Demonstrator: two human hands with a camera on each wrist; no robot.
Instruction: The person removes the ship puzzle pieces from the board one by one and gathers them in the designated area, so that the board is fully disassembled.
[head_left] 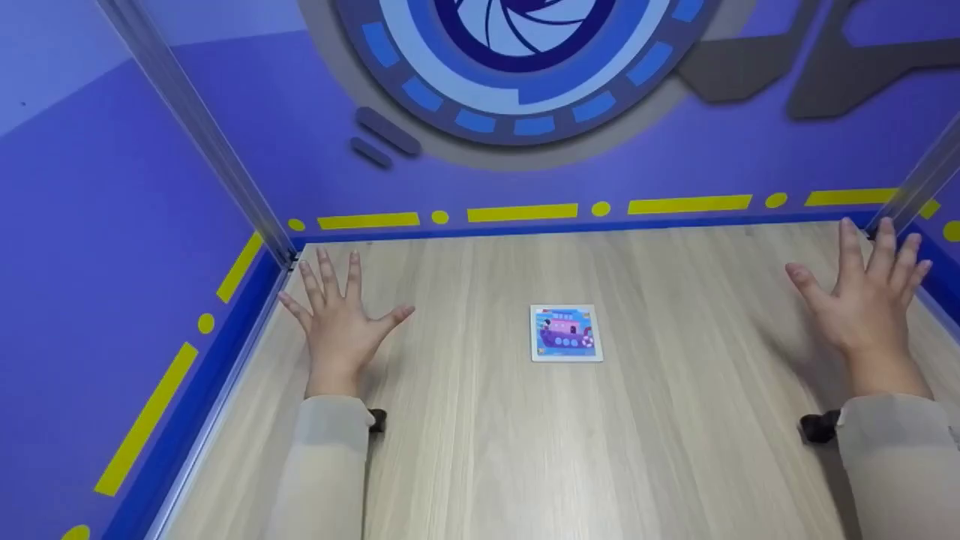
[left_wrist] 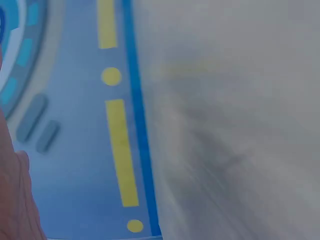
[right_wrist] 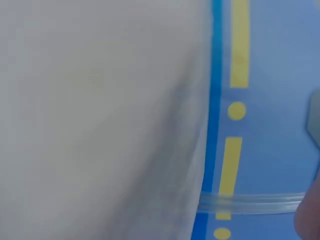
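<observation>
Both hands spread flat over the desk, a small picture tile between them.

The left hand [head_left: 339, 322] reaches forward near the desk's [head_left: 675, 450] left edge, palm down, fingers straight and fanned, its grip apart and holding nothing. The right hand [head_left: 866, 300] mirrors it near the right edge, fingers splayed, nothing held. The picture tile [head_left: 566, 333], showing a purple boat, lies flat mid-desk, well apart from both hands. Beige sleeves [head_left: 326, 465] cover both forearms.
</observation>
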